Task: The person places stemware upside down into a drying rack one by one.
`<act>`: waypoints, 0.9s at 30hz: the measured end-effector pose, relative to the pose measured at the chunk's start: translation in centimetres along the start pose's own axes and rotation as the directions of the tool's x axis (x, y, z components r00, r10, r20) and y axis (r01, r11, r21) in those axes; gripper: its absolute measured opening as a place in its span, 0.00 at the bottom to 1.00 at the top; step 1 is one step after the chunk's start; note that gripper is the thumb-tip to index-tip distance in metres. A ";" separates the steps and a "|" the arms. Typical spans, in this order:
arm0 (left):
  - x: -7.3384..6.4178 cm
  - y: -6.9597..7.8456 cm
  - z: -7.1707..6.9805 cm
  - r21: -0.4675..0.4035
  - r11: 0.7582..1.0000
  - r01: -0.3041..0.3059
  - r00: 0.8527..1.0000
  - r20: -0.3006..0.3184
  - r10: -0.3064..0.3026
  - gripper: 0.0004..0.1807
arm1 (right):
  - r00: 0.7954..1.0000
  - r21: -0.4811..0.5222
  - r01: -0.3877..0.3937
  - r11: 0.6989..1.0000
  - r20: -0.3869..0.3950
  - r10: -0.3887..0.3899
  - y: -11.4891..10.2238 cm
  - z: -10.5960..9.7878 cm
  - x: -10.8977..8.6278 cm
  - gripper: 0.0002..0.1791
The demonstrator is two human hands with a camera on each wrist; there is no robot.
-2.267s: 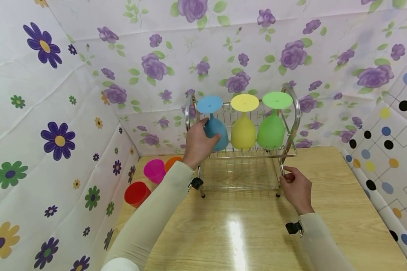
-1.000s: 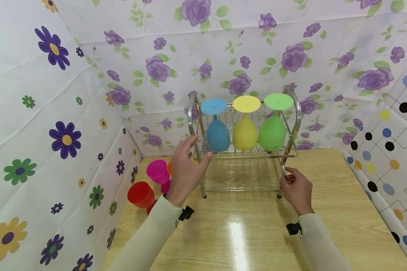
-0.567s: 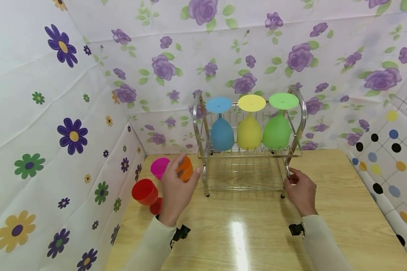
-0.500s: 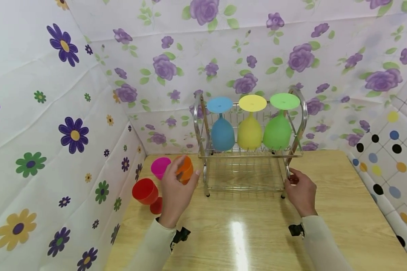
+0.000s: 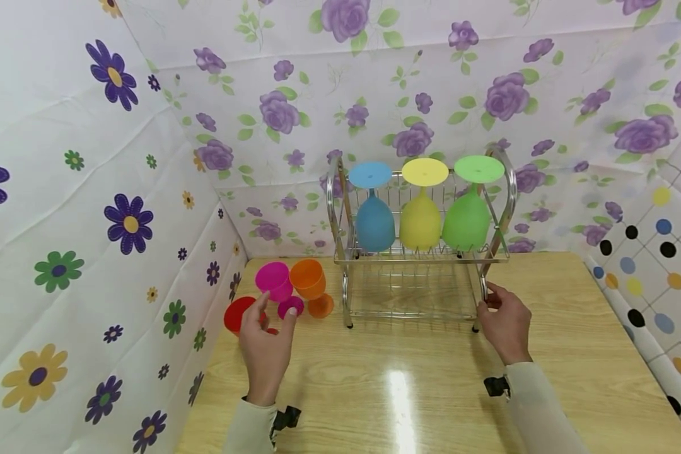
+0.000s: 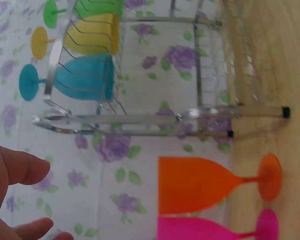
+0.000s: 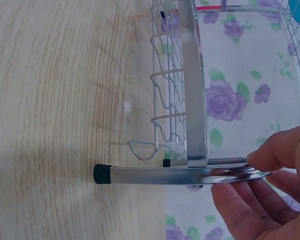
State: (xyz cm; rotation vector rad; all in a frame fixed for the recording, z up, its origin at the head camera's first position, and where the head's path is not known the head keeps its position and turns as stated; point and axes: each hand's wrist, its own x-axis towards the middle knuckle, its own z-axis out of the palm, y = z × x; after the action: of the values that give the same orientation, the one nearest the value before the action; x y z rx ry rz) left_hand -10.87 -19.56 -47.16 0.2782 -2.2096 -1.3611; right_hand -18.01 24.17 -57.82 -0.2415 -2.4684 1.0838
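My left hand (image 5: 267, 353) hovers over the table with fingers spread and nothing in them. It partly covers a red goblet (image 5: 234, 316) in the head view. Just beyond it stand a magenta goblet (image 5: 272, 281) and an orange goblet (image 5: 308, 281), both upright. My right hand (image 5: 505, 321) pinches the front right leg of a metal dish rack (image 5: 386, 260); the right wrist view shows thumb and fingers on either side of that leg (image 7: 155, 175). On the rack's upper tier a blue goblet (image 5: 374, 224), a yellow goblet (image 5: 420, 224) and a green goblet (image 5: 466, 224) sit upside down.
The rack's lower tier (image 5: 405, 314) is a wire shelf low over the wooden table (image 5: 397, 366). Flowered cloth (image 5: 295, 113) hangs behind, a daisy-print cloth (image 5: 113, 284) lines the left side, and a dotted cloth (image 5: 652, 290) the right.
My left hand has let go of the blue goblet on the rack and moved down and left, past the orange goblet, to beside the red one. The right hand has stayed on the rack leg.
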 end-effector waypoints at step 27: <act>1.3 -11.7 -2.0 -0.106 0.961 0.256 0.947 -0.174 -0.271 0.52 | 1.000 0.009 0.003 1.000 -0.002 -0.002 0.2 0.0 -0.1 0.25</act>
State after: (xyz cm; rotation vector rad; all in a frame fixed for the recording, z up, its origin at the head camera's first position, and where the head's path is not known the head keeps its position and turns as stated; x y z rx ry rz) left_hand -12.01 -27.17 -56.29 0.6648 -2.0083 -1.4938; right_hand -17.89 24.33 -58.01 -0.2368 -2.4608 1.0924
